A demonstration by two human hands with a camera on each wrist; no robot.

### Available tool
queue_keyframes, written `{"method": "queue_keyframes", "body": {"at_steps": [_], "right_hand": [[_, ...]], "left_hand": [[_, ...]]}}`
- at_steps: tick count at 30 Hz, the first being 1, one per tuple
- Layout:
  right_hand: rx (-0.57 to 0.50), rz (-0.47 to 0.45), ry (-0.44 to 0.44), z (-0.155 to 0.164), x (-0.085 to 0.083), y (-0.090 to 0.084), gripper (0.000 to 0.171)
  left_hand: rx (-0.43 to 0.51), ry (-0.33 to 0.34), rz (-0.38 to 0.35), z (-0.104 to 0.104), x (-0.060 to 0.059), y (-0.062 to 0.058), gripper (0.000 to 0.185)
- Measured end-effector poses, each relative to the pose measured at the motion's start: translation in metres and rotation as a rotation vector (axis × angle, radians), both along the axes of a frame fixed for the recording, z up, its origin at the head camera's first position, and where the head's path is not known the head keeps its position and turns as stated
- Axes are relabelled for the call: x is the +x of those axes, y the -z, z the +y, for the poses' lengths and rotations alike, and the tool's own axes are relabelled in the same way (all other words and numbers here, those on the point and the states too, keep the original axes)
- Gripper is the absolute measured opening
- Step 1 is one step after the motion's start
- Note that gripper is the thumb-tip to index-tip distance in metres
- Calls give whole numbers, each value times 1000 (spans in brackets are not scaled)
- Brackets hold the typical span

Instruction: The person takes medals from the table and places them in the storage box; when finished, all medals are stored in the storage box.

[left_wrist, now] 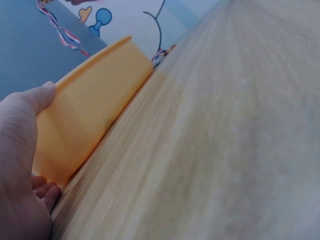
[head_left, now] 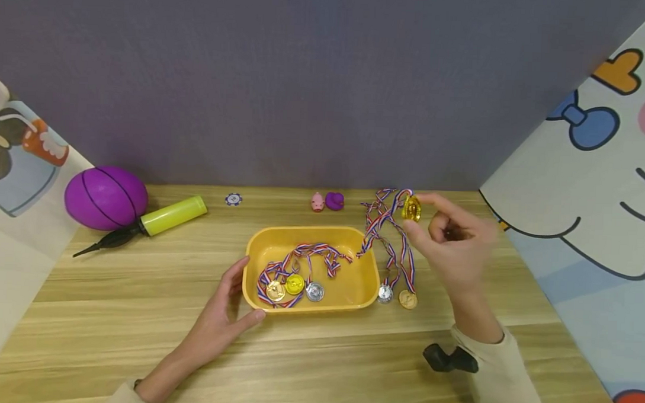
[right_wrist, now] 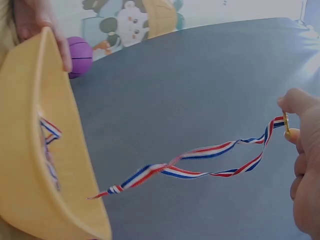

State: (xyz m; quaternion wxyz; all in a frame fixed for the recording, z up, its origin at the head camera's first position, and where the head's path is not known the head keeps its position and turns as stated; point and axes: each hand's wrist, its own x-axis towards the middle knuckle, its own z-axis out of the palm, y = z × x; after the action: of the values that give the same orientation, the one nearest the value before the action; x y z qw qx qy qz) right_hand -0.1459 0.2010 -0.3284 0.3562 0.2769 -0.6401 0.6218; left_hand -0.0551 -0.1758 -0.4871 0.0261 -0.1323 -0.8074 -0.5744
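Observation:
A yellow tray (head_left: 311,229) sits mid-table with three ribboned medals (head_left: 294,285) inside, two gold and one silver. My left hand (head_left: 247,291) grips its front left corner; in the left wrist view the thumb (left_wrist: 40,97) lies on the tray (left_wrist: 85,125) wall. My right hand (head_left: 419,214) is raised to the tray's right and pinches a gold medal (head_left: 412,209). Its red, white and blue ribbon (right_wrist: 200,160) trails down toward the tray's right rim. A silver medal (head_left: 385,293) and a gold medal (head_left: 407,299) lie on the table beside the tray.
A purple ball (head_left: 106,197) and a yellow-green pump (head_left: 156,219) lie at the back left. A small chip (head_left: 233,199), a pink pig (head_left: 317,202) and a purple duck (head_left: 334,200) stand along the back edge. Cartoon panels wall both sides.

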Motion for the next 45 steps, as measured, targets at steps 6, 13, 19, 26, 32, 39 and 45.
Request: {"method": "queue_keyframes", "body": {"at_steps": [6, 13, 19, 26, 32, 39, 45], "right_hand": [[159, -54, -5, -7, 0, 15, 40], [304, -114, -26, -12, -2, 39, 31], [388, -179, -50, -18, 0, 56, 37], [509, -255, -26, -24, 2, 77, 34], [709, -321, 35, -30, 5, 87, 34], [930, -299, 54, -38, 5, 95, 39], [1072, -145, 125, -45, 4, 96, 41]], "left_hand": [[-4, 0, 1, 1, 0, 1, 103], [-16, -7, -1, 0, 0, 1, 103], [-17, -10, -9, 0, 1, 1, 104], [-22, -9, -10, 0, 0, 0, 104], [-28, -11, -9, 0, 0, 0, 104], [-29, -10, -1, 0, 0, -1, 104], [-32, -13, -5, 0, 0, -1, 104]]}}
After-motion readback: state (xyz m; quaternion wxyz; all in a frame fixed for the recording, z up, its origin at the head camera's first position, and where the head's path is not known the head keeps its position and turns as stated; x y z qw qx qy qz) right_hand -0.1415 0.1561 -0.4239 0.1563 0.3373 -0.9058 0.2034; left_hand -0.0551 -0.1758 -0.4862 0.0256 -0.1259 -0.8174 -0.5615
